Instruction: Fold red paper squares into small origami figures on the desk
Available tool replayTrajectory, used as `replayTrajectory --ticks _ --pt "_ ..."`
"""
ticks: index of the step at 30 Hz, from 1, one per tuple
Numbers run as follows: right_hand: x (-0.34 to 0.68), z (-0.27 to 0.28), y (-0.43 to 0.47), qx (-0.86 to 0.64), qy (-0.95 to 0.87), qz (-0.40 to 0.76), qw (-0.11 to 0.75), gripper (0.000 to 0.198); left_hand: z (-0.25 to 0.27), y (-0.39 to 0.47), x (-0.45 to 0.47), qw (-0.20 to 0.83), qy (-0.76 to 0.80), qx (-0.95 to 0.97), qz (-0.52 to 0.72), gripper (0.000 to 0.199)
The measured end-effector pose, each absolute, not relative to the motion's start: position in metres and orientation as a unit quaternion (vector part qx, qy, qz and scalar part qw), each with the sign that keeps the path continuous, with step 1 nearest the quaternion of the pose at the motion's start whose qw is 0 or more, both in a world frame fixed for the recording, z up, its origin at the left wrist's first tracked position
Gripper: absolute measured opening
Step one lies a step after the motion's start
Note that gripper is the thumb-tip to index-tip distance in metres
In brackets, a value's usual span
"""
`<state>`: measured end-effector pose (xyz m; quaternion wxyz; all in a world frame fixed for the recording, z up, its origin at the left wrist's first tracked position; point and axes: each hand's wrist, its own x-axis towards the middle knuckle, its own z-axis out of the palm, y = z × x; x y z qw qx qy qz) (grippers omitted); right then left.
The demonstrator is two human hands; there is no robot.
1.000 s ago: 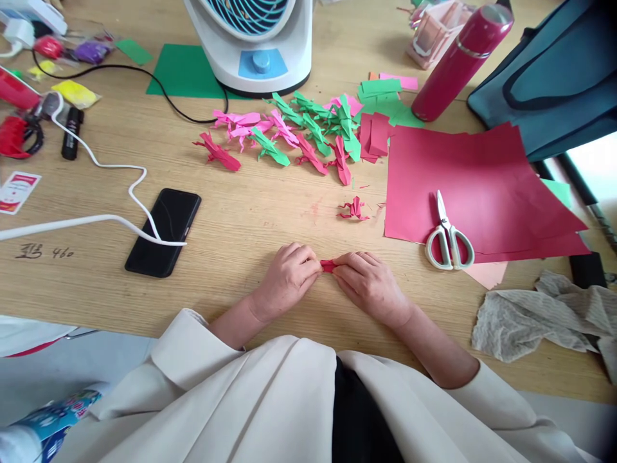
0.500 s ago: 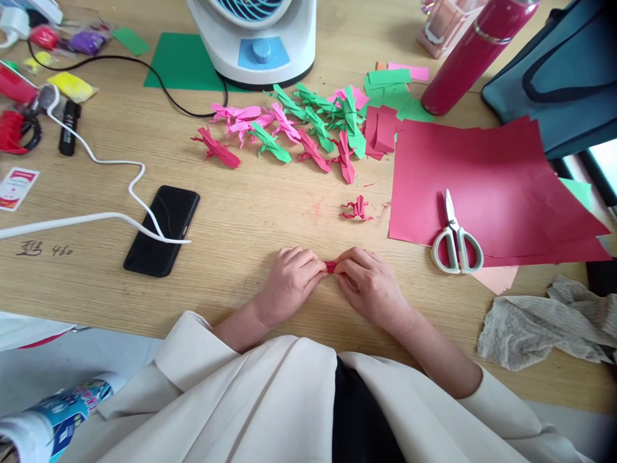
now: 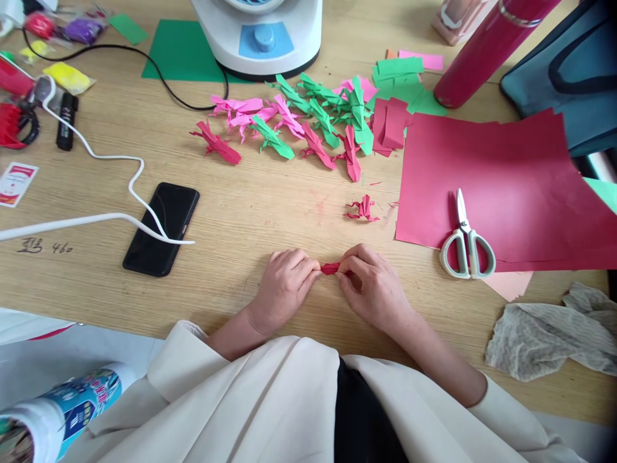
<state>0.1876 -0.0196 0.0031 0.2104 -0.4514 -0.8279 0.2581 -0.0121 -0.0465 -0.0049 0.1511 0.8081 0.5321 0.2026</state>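
A small folded piece of red paper (image 3: 330,269) is pinched at both ends between my hands, low over the near part of the table. My left hand (image 3: 288,283) is closed on its left end, fingertips pressed together. The right end sits between the thumb and fingers of my right hand (image 3: 371,283), which hide part of it. Just beyond my hands lies a small red folded-paper figure (image 3: 364,208) with thin legs. Farther back, several folded figures lie in a cluster: pink ones (image 3: 245,110), green ones (image 3: 272,137) and red ones (image 3: 218,143).
Scissors (image 3: 465,241) lie on large red paper sheets (image 3: 482,167) at right, near a cloth (image 3: 549,334). A red bottle (image 3: 486,58) and blue bag (image 3: 563,77) stand behind. At left are a phone (image 3: 161,228) and white cable (image 3: 91,218); a white fan (image 3: 263,38) stands at the back.
My hands have drawn slightly apart, so more of the folded red paper shows between them. The view has shifted a little.
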Motion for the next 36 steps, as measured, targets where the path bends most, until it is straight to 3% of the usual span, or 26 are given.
replayTrajectory --ticks 36 --pt "0.180 0.013 -0.010 -0.503 -0.793 0.306 0.158 0.018 -0.001 -0.046 -0.004 0.188 0.609 0.751 0.170 0.015"
